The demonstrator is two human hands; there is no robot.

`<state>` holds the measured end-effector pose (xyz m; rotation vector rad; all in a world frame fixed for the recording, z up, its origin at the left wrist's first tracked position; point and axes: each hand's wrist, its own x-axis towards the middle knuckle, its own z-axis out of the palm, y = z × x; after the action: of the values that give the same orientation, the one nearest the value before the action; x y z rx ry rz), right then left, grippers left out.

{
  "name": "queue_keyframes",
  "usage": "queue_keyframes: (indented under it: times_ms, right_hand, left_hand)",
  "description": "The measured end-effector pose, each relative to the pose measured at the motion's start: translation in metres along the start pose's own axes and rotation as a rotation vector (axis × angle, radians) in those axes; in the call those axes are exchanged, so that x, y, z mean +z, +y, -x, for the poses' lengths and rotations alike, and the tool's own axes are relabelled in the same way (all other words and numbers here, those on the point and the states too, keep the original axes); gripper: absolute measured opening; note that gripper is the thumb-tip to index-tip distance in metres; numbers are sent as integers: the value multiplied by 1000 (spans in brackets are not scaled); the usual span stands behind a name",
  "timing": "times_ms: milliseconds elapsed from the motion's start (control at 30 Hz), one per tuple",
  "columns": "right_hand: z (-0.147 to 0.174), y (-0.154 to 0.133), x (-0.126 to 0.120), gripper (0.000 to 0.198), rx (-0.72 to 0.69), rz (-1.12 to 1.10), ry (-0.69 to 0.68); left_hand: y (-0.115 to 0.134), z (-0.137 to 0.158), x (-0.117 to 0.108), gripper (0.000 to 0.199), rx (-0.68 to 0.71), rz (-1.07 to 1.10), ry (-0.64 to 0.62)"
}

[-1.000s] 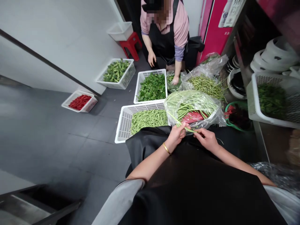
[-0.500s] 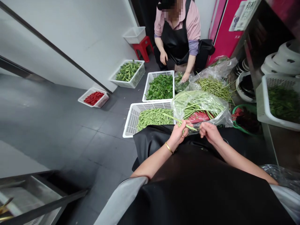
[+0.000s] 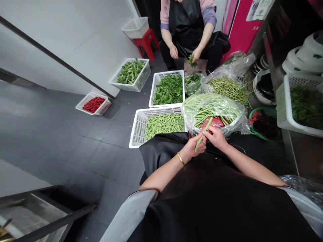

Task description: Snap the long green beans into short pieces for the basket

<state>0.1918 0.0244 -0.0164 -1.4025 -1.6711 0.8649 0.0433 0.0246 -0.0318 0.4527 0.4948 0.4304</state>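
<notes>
My left hand [image 3: 194, 147] is closed around green bean pieces [image 3: 199, 143], which slant up past the fingers over my black apron. Pinched against the same beans, my right hand [image 3: 215, 137] touches the left fingertips. Just beyond, a clear plastic bag [image 3: 189, 112] lies open with long green beans [image 3: 203, 114] and something red inside. To its left, a white perforated basket [image 3: 137, 127] holds many short cut beans [image 3: 165, 125]. How many pieces my left hand holds is partly hidden by the fingers.
Opposite sits a co-worker, whose hand [image 3: 196, 55] holds leafy greens. White baskets hold leafy greens [image 3: 168, 90], green stalks [image 3: 130, 71] and red peppers [image 3: 93, 104]. A red stool [image 3: 147, 43] stands by the wall. At right are a green basin [image 3: 262, 136] and a shelf basket [image 3: 285, 111].
My right hand has moved left to meet my left hand at the beans. The bean now points up to the right. The co-worker's hand has lifted greens from the pile. The view has shifted slightly.
</notes>
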Motion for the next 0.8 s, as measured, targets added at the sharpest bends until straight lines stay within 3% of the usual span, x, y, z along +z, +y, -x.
queue_keyframes:
  times_ms: [67, 133, 200, 267, 333, 400, 500, 633, 700, 800]
  right_hand:
    - [-5, 0, 0, 32, -81, 181, 51]
    - [-6, -3, -9, 30, -71, 195, -39]
    - [-2, -7, -25, 28, 15, 32, -280]
    - [6, -10, -40, 30, 136, -255, -544]
    - [17, -10, -46, 35, 260, -505, -685]
    - [28, -6, -40, 39, 352, -572, -670]
    - [34, 1, -18, 36, 345, -382, -537]
    - [24, 3, -10, 34, 184, -93, -511]
    - [15, 1, -22, 29, 145, -44, -483]
    - [5, -4, -46, 25, 109, -55, -359]
  left_hand:
    - [-2, -2, -1, 48, 47, -18, 105]
    - [0, 1, 0, 50, 118, -151, 202]
    - [8, 9, 0, 50, 143, -399, 176]
    - [20, 17, 0, 45, 113, -655, 39]
    - [32, 21, -2, 42, 140, -753, 13]
    - [37, 17, -4, 42, 268, -663, 179]
    - [31, 3, -1, 41, 380, -529, 371]
    - [23, -6, 6, 42, 380, -611, 346]
    - [24, -3, 6, 42, 346, -639, 312]
    - [27, 3, 0, 42, 181, -653, 201]
